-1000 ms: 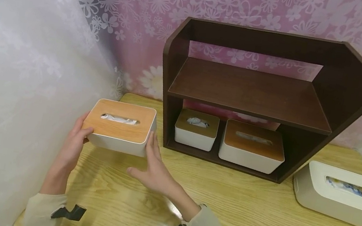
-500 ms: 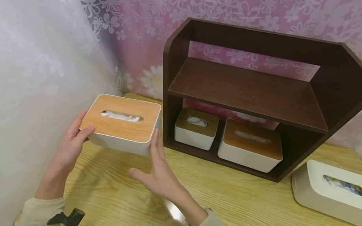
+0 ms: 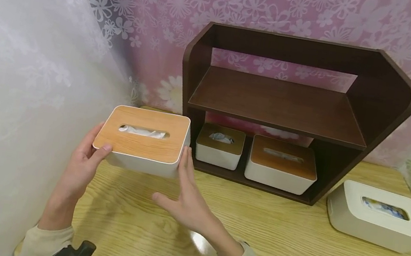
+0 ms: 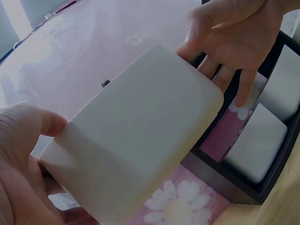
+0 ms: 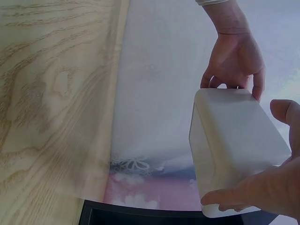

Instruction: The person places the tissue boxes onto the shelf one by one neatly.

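A white tissue box [image 3: 145, 148] with a light wood-look lid is held above the table at the left in the head view. White tissue shows in its lid slot. My left hand [image 3: 81, 166] grips its left end, thumb over the lid's edge. Against the right end rest the straight fingers of my right hand [image 3: 190, 202], its thumb held apart. The left wrist view shows the box's plain white underside [image 4: 136, 126] between both hands. In the right wrist view, my right hand [image 5: 267, 190] lies along the near end of the box.
A dark brown two-tier shelf [image 3: 283, 100] stands at the back of the wooden table [image 3: 153, 246]. Its lower tier holds a small tissue box [image 3: 217, 157] and a larger one [image 3: 279, 176]. A cream tissue box [image 3: 376, 229] sits right of it. A pale curtain [image 3: 23, 93] hangs at left.
Both hands have brought the tissue box a little to the right and upward, and it looks larger in the head view. The head view itself has shifted slightly; the grip looks the same.
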Available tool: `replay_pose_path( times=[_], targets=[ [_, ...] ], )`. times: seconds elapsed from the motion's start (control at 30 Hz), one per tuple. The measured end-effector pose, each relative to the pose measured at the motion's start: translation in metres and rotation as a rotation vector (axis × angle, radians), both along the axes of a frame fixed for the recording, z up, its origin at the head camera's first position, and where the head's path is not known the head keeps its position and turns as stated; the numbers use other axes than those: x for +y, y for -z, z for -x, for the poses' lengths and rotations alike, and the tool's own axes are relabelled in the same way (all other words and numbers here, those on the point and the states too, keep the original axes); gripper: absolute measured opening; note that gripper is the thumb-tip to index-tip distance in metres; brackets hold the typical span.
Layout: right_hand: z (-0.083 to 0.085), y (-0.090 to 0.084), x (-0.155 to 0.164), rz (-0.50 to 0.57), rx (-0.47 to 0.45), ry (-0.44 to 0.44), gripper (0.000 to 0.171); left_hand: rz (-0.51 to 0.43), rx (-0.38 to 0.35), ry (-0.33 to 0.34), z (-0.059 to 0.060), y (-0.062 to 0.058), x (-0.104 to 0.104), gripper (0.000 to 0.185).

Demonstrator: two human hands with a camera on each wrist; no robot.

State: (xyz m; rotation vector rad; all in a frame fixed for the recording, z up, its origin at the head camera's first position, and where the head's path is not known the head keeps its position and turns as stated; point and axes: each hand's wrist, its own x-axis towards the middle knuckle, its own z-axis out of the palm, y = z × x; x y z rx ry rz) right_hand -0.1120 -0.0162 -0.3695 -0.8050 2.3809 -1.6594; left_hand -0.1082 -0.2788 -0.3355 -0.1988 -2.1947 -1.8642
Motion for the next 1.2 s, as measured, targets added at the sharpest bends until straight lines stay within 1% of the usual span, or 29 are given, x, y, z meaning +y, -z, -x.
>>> replay_pose_path(
  times=[0.2,0.33,0.5,0.67,0.8,0.9,0.97,1.2],
  targets=[
    [-0.006,-0.010,0.010,0.046,0.018,0.017,0.117,-0.007,0.031,0.004,-0.004,-0.008,0.010,0.066],
    [-0.011,-0.018,0.019,0.070,0.033,0.025,0.115,-0.022,0.061,0.030,-0.007,-0.014,0.018,0.071],
    [-0.016,-0.030,0.029,0.082,0.079,0.045,0.114,-0.036,0.101,0.049,-0.008,-0.022,0.028,0.073],
    [-0.017,-0.036,0.037,0.091,0.124,0.075,0.113,-0.032,0.149,0.065,-0.004,-0.029,0.037,0.074],
    [-0.014,-0.039,0.046,0.101,0.178,0.093,0.111,-0.056,0.170,0.083,-0.001,-0.034,0.046,0.074],
    [-0.012,-0.041,0.054,0.102,0.222,0.103,0.110,-0.063,0.185,0.093,0.002,-0.037,0.051,0.074],
    [-0.011,-0.042,0.058,0.104,0.241,0.114,0.109,-0.060,0.200,0.112,0.004,-0.038,0.054,0.074],
    [-0.008,-0.047,0.073,0.096,0.264,0.177,0.108,-0.036,0.201,0.152,0.012,-0.041,0.068,0.074]
  ],
)
